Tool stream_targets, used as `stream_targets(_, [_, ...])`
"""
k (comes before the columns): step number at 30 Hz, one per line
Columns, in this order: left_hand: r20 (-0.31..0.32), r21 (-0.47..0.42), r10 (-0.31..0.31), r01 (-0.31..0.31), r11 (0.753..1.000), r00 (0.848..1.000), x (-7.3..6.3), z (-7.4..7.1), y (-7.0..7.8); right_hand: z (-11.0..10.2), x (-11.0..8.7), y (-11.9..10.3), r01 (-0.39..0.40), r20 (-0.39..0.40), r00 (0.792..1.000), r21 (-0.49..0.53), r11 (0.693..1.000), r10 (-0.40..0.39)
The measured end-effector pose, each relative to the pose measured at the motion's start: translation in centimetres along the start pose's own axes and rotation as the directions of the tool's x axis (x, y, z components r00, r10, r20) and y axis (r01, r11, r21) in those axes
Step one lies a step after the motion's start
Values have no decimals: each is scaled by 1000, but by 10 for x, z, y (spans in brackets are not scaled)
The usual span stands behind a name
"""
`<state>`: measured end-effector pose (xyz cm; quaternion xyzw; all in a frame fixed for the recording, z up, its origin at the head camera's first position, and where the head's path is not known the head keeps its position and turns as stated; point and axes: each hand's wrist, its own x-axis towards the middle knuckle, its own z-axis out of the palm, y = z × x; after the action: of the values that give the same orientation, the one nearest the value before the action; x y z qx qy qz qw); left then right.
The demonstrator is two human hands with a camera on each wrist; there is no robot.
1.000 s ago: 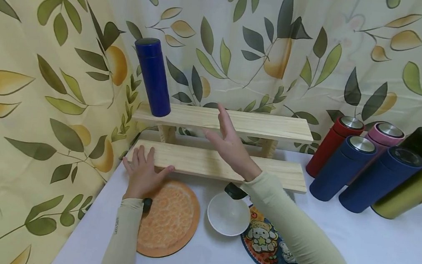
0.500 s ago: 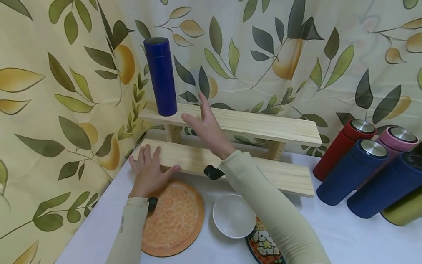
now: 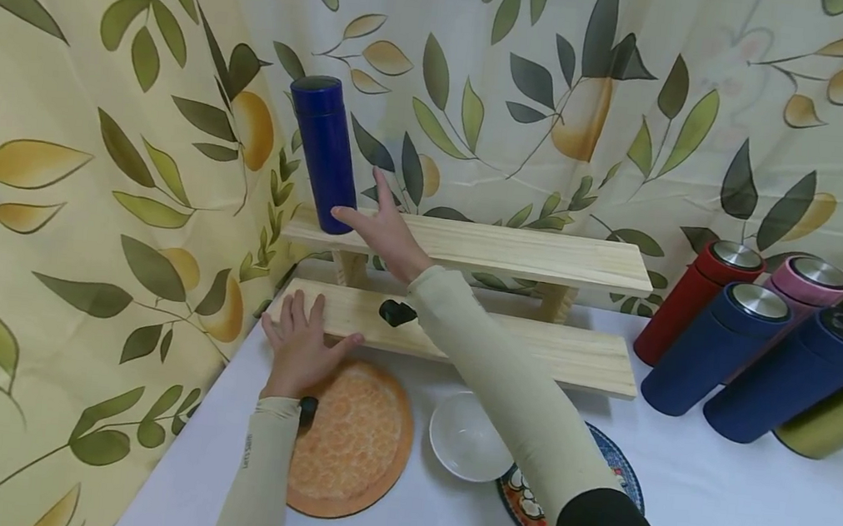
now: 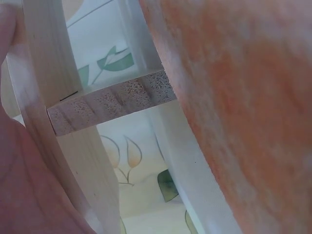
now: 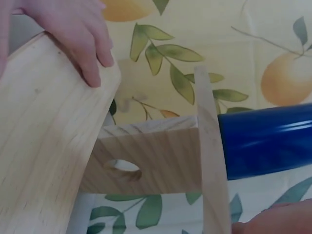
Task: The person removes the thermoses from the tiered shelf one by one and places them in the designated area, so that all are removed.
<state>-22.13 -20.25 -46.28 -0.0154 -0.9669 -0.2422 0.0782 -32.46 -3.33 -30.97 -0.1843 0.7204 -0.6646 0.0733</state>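
Note:
A shiny dark blue thermos (image 3: pixel 322 154) stands upright at the left end of the upper board (image 3: pixel 528 251) of a two-tier wooden shelf. My right hand (image 3: pixel 388 231) is just right of its base, thumb and fingers spread, the thumb overlapping the thermos's lower edge in the head view. In the right wrist view, part of that hand (image 5: pixel 282 219) shows below the thermos (image 5: pixel 265 141). My left hand (image 3: pixel 303 349) rests on the left end of the lower board (image 3: pixel 483 331), fingers spread over its top and thumb along the front edge.
Several thermoses stand at the right, among them a red one (image 3: pixel 681 307), a pink one (image 3: pixel 810 279) and a dark blue one (image 3: pixel 714 355). Before the shelf lie a round orange mat (image 3: pixel 352 449), a white bowl (image 3: pixel 470 438) and a cartoon-patterned mat (image 3: pixel 622 464), partly under my right arm.
My right hand has moved left along the upper board to the blue thermos's base. The left hand keeps its place on the lower board, and the head view has shifted slightly.

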Motion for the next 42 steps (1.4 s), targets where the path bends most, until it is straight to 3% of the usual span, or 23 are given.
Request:
stream_targets(8, [-7,1,17,-17,1000,1000,0,1,-2,13,22,2,11,-6,1000,10,1000,-11])
stream_targets(19, [-1,14,6,-6,1000,1000,0,-2,-4,37,47,13,66,-57,997,145,987,-58])
stream_targets(27, [-14,8,13,-13,1000,1000,0,-1,-4,37,59,20,42,-93,995,116,992,-32])
stream_targets(33, [-14,11,14,-14,1000,1000,-2,-4,-4,34,61,23,58,-66,997,117,991,-51])
stream_targets(42, [-12,-17,21,-21,1000,1000,-1,-1,-2,33,56,22,20,-93,996,94,995,-11])
